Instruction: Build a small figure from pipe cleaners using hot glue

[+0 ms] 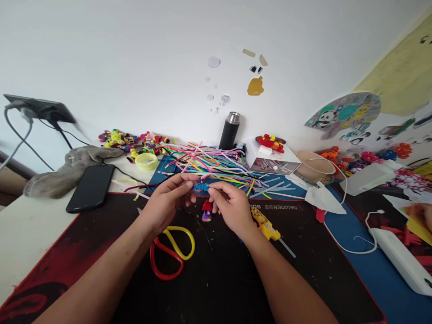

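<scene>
A short, twisted blue pipe cleaner is stretched between my two hands above the black desk mat. My left hand pinches its left end between thumb and fingers. At the other end, my right hand grips it with thumb and forefinger. Just below the hands lies a small red and purple fuzzy piece. Scissors with one red and one yellow handle lie under my left wrist, their blades mostly hidden. Beside my right wrist is a yellow glue gun with a clear stick.
Many coloured pipe cleaners are heaped at the back, before a black thermos. A phone and tape roll lie left. A white box and white power bank stand right. Another person's hand shows at the right edge.
</scene>
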`<action>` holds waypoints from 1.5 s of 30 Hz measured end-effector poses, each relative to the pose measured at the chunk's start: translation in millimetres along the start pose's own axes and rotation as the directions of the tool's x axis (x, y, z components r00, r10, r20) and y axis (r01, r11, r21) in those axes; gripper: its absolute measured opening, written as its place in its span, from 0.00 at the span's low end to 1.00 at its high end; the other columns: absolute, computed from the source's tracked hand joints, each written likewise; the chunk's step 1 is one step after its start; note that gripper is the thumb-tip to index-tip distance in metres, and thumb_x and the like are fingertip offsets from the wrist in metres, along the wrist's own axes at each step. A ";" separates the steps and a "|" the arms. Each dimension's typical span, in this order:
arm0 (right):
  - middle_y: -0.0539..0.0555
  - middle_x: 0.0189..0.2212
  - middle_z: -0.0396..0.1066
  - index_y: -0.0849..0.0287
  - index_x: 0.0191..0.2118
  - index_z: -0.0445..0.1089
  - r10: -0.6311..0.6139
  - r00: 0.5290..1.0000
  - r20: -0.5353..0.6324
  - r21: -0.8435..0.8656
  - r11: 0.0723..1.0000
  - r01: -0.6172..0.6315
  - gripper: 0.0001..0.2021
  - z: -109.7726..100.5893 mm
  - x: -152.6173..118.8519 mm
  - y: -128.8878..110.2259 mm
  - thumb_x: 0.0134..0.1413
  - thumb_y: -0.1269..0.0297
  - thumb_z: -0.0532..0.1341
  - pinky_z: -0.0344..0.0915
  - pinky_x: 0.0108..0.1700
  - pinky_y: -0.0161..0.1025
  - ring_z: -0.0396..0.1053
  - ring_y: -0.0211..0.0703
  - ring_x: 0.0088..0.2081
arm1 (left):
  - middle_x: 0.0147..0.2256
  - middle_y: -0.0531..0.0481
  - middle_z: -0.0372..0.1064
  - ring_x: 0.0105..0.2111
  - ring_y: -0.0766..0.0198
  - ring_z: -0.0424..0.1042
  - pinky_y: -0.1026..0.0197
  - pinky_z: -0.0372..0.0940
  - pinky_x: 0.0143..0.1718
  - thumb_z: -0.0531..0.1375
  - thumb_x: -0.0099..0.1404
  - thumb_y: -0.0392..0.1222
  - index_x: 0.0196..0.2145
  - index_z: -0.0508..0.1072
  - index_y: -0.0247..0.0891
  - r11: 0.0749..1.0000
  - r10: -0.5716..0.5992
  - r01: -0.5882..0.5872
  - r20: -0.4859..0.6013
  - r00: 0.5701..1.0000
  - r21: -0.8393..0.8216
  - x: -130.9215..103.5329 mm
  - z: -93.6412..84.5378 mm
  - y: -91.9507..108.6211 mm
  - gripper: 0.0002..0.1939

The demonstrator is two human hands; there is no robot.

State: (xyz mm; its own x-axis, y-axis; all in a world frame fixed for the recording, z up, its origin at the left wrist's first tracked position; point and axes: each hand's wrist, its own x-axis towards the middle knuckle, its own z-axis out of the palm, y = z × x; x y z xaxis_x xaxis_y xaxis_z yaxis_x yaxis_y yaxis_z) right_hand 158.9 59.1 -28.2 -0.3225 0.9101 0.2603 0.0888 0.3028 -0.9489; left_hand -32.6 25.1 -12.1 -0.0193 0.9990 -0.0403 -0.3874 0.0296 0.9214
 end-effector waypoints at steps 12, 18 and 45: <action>0.49 0.28 0.75 0.56 0.43 0.78 0.015 1.000 0.012 0.022 1.000 -0.015 0.10 0.7 -0.3 -1.2 0.67 0.57 0.64 0.66 0.23 0.32 0.70 0.35 0.20 | 0.38 0.48 0.75 0.27 0.65 0.73 0.65 0.62 0.25 0.74 0.61 0.45 0.42 0.84 0.37 0.991 -0.033 0.032 -0.004 0.999 -0.129 1.2 -1.0 2.2 0.14; 0.50 0.28 0.75 0.56 0.44 0.78 0.024 1.000 -0.002 0.027 0.999 -0.024 0.11 1.0 1.1 1.8 0.67 0.55 0.64 0.66 0.22 0.32 0.70 0.35 0.20 | 0.36 0.47 0.75 0.27 0.65 0.72 0.65 0.63 0.26 0.72 0.64 0.47 0.43 0.83 0.36 0.986 -0.046 0.043 -0.017 0.999 -0.159 1.3 -0.7 3.1 0.14; 0.51 0.29 0.78 0.54 0.44 0.80 -0.073 0.997 -0.011 -0.157 0.985 0.071 0.09 3.8 -3.8 -3.6 0.68 0.58 0.63 0.70 0.28 0.36 0.74 0.40 0.24 | 0.34 0.48 0.75 0.26 0.64 0.71 0.64 0.63 0.24 0.73 0.59 0.59 0.43 0.81 0.35 0.963 -0.133 0.127 -0.011 0.991 -0.237 2.7 2.4 6.3 0.25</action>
State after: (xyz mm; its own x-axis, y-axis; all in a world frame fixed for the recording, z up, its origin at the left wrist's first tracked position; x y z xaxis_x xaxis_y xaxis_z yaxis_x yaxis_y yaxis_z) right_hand 156.2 53.5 -26.4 -0.3177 0.8885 0.3311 0.2126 0.4070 -0.8883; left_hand -32.9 28.0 -5.4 0.0226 0.9858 -0.1666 -0.5940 0.1473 0.7909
